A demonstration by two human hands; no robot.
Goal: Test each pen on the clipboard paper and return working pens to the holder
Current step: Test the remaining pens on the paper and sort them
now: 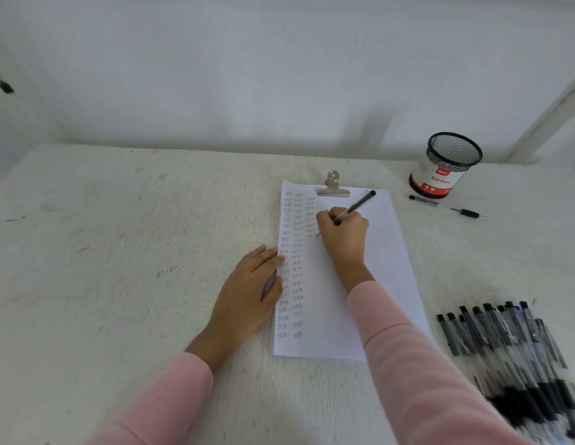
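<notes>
A white sheet (372,284) lies clipped under a metal clip (333,186), with columns of small "test" words down its left side. My right hand (344,236) grips a clear black-capped pen (360,203), its tip down on the paper at the third column. My left hand (247,293) rests flat on the sheet's left edge, fingers straight. A black mesh pen holder (446,165) with a red and white label stands at the back right; no pens show above its rim. Several pens lie in a pile (517,354) at the front right.
One pen (446,207) lies alone on the table just in front of the holder. The table (119,252) has a rough white surface, and a white wall runs along its far edge. A white post slants at the far right.
</notes>
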